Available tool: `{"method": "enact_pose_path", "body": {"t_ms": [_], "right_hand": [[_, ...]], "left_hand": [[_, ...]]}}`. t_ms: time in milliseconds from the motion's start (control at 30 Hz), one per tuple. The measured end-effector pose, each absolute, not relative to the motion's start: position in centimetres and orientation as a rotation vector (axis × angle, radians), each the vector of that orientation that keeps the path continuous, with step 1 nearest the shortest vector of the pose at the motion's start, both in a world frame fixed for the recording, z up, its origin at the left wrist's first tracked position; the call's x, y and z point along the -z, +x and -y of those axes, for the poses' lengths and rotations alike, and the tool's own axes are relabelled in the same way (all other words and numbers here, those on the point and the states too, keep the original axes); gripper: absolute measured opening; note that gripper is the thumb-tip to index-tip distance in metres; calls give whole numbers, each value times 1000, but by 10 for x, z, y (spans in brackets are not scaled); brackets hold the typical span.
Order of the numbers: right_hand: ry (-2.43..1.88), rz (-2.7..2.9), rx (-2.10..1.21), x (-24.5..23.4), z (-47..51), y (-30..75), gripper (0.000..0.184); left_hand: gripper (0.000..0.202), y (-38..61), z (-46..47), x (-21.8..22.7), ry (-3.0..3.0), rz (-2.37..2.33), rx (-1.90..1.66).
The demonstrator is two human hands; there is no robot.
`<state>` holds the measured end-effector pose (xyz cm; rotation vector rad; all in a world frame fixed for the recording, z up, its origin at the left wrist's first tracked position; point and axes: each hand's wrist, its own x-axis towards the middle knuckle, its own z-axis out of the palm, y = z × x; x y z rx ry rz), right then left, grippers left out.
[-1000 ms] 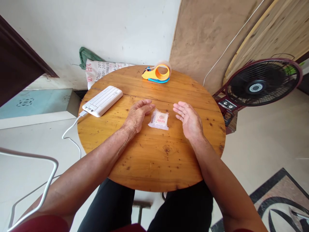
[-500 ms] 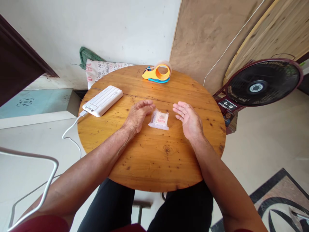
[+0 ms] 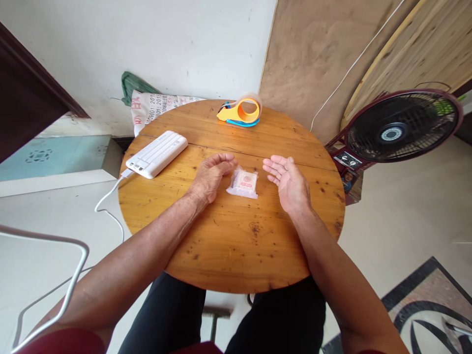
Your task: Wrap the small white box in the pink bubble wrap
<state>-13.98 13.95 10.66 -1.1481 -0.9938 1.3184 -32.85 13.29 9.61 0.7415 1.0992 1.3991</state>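
Observation:
A small square packet (image 3: 244,183), wrapped in clear plastic with red print on its face, lies on the round wooden table (image 3: 228,246) between my hands. Just left of it rests my left hand (image 3: 213,176), fingers loosely curved and apart from the thumb, holding nothing. To the packet's right, with a gap of bare wood between, my right hand (image 3: 286,182) is turned palm inward, its fingers extended and slightly bent. Nothing is in that hand either.
At the table's far edge stands a yellow tape dispenser (image 3: 241,113) with a blue base. A white power bank (image 3: 158,153) with a white cable (image 3: 110,196) lies at the left. Beyond the right edge is a dark red fan (image 3: 398,130). A printed sack (image 3: 147,110) leans behind the table.
My right thumb has lifted slightly away from its fingers. Otherwise both hands and the packet keep their places.

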Motion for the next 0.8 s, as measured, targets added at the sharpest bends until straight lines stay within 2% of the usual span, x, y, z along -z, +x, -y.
{"method": "enact_pose_path", "body": {"t_ms": [800], "right_hand": [[-1148, 1030, -1315, -106, -138, -140, 44]], "left_hand": [[26, -328, -132, -97, 750, -1089, -1395]]}}
